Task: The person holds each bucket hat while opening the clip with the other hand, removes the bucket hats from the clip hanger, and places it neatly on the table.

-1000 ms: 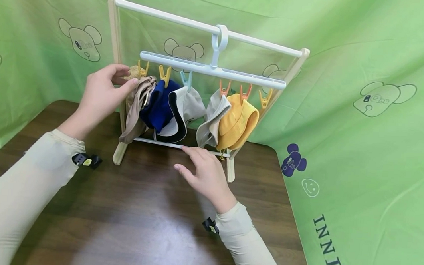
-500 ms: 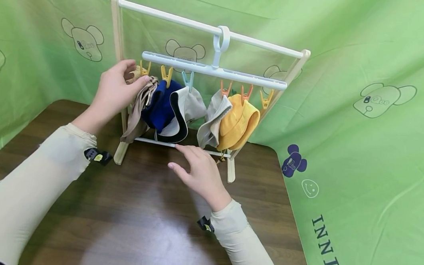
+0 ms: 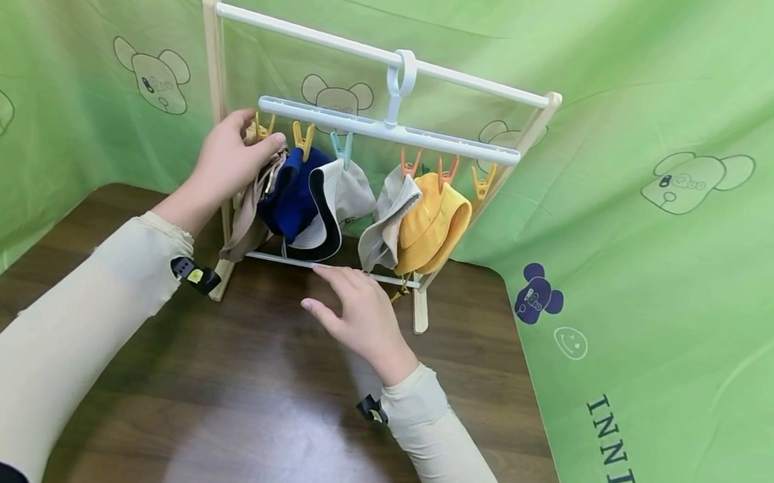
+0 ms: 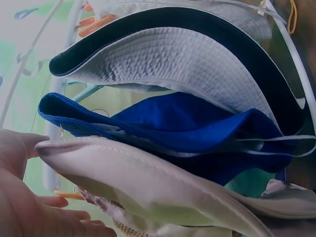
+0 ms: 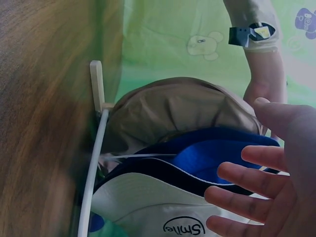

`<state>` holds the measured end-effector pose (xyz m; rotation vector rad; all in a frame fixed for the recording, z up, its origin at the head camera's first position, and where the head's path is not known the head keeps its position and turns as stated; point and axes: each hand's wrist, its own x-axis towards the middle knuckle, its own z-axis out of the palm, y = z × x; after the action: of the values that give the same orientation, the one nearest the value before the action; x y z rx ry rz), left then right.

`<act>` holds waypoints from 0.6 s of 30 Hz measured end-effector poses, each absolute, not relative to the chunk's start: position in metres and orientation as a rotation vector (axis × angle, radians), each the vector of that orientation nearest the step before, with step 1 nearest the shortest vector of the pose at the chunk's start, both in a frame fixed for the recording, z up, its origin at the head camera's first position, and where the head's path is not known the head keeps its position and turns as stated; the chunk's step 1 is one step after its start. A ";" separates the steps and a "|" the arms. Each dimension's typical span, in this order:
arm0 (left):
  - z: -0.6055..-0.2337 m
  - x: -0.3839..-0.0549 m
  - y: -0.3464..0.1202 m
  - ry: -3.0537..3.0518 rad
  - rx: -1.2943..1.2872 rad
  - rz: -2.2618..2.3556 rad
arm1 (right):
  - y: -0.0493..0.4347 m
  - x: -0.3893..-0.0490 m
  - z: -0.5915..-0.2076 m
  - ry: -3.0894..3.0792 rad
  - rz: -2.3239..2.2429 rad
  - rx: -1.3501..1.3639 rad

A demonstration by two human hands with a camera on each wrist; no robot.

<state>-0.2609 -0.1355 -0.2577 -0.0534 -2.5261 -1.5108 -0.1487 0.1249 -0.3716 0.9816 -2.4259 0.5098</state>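
Note:
My left hand [image 3: 230, 164] is at the left end of a row of small hats, its thumb and fingers spread either side of a beige hat [image 3: 243, 227] near its yellow clothespin [image 3: 264, 128]. In the left wrist view, the thumb meets the tip of that hat's brim [image 4: 143, 158], and the fingers lie behind near the clip. Beside it hang a blue hat [image 3: 290, 200] and a white hat [image 3: 353, 185] with a dark brim underside. My right hand [image 3: 363, 320] has its fingers extended before the lower bar, palm toward the hats, holding nothing.
The clips hang from a pale blue hanger [image 3: 432, 137] hooked on a wooden rack's top rail [image 3: 306, 33]. A grey hat [image 3: 384, 219] and a yellow hat [image 3: 434, 226] hang farther right, with a spare yellow clip [image 3: 483, 181]. Green curtain surrounds the brown table [image 3: 254, 395].
My left hand has moved right and slightly up, farther over the beige hat's top. My right hand has drifted a little left. The hats hang about where they were.

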 end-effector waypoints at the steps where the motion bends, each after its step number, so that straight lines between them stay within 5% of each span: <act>1: -0.257 -0.262 -0.135 -2.529 -0.050 -1.516 | 0.125 -0.149 -0.372 -2.429 0.505 0.981; 18: -0.259 -0.277 -0.133 -2.472 -0.018 -1.514 | 0.126 -0.151 -0.376 -2.463 0.469 0.967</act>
<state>-0.2769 -0.1326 -0.2594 -0.0181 -2.4725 -1.5138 -0.1507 0.1255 -0.3757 0.9671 -2.4631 0.4693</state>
